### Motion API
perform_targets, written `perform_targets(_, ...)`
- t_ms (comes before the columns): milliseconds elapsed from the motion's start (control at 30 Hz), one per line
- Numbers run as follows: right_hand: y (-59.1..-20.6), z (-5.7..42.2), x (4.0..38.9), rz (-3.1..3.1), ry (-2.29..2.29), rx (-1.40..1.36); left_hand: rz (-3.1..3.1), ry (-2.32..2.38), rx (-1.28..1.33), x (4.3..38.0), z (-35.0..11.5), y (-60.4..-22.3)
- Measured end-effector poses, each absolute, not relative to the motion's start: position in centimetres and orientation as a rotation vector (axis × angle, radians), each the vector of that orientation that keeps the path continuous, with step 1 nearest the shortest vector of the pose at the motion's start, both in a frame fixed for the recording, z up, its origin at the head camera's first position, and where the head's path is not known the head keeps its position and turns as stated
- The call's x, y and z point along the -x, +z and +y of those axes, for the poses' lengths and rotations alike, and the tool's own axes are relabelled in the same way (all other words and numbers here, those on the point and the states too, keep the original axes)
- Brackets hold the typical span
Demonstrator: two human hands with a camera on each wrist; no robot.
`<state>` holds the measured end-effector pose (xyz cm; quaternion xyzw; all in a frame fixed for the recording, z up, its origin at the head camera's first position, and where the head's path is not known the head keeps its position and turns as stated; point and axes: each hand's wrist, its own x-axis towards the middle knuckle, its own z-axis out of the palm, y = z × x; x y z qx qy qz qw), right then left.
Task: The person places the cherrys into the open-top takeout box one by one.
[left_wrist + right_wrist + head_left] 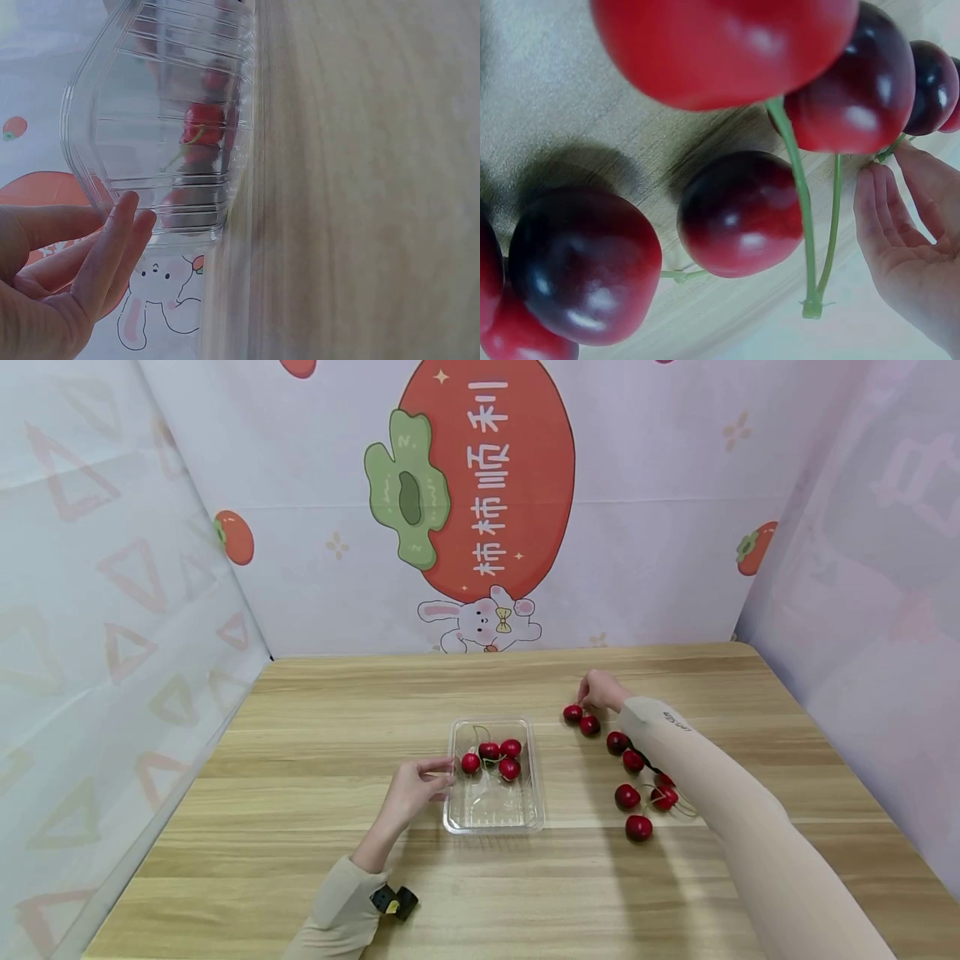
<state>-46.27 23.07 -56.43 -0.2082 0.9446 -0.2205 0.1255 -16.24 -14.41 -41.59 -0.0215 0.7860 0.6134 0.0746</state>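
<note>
A clear plastic box (493, 828) with several red cherries (510, 769) inside stands on the table. My left hand (415, 789) touches its left side with fairly straight fingers (112, 244). Out to the right, my right hand (602, 691) is at the far end of the loose cherries (589, 725). Its thumb and fingertips pinch a green cherry stem (887, 155), as the right wrist view shows. Dark red cherries (742, 214) fill much of that view, some with stems. My right forearm hides part of the loose group in the head view.
Loose cherries (638, 828) lie scattered to the right of the box, beneath and beside my right forearm. The wooden table (315, 735) ends at a printed cloth backdrop (300, 568), with cloth on both sides too. A black strap device (394, 902) sits on my left wrist.
</note>
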Motion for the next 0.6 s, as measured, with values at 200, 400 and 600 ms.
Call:
perform_targets(200,-54.4,22.1,44.6,2.736,-0.596,0.609,2.356,1.836,0.063,16.2,-14.5,-41.7)
perform_targets(400,-50.6,21.7,41.7,2.691,-0.717,0.675,2.359,1.833,0.059,16.2,-14.5,-41.7)
perform_targets(600,-43.6,19.4,36.5,2.618,-0.738,0.573,2.357,1.836,0.058,16.3,-14.5,-41.8)
